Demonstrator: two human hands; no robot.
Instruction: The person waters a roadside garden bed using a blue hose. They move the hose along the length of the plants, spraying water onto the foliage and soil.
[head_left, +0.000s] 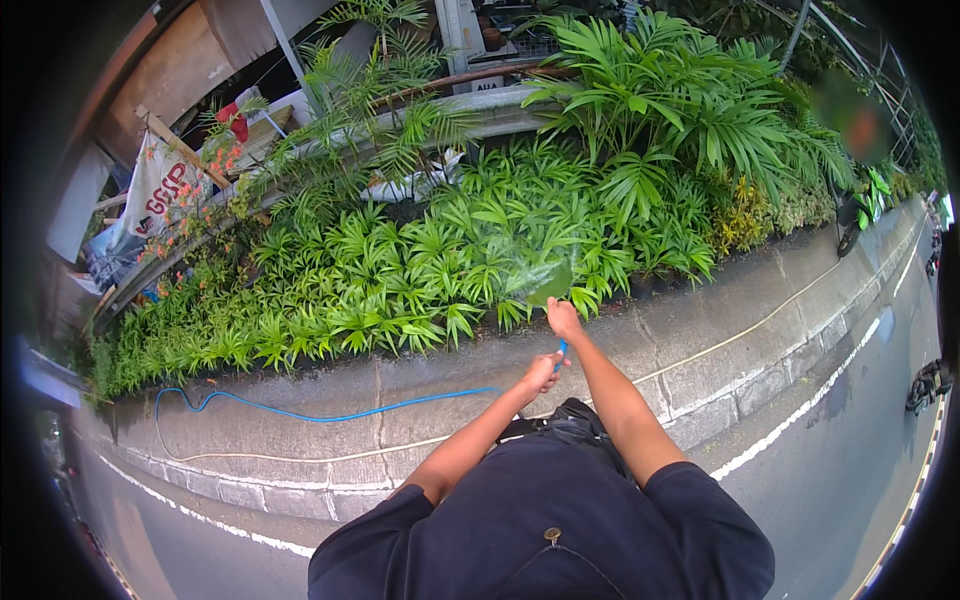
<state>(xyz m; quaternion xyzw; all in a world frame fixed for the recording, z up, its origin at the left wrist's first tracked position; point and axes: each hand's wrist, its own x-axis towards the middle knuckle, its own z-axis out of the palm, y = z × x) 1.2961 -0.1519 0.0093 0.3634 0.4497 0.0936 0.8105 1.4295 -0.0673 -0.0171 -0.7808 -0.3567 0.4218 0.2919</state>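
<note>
A blue hose (563, 348) runs between my two hands. My left hand (543, 372) is closed round it, low and near my body. Further forward, my right hand (563, 317) is closed at the hose's front end, where the fingers cover the tip. Water (540, 275) fans out just beyond that hand over the bed of leafy green potted plants (400, 270). A flat green shape (550, 288) shows right at the right fingertips; I cannot tell whether it is a leaf or a nozzle.
The hose trails left across the wet concrete pavement (330, 380), with a pale hose (320, 459) along it. A stone kerb (750, 392) borders the road (830, 450). Behind the plants runs a metal guardrail (500, 113). A blurred person (860, 125) and a green motorbike (872, 205) are far right.
</note>
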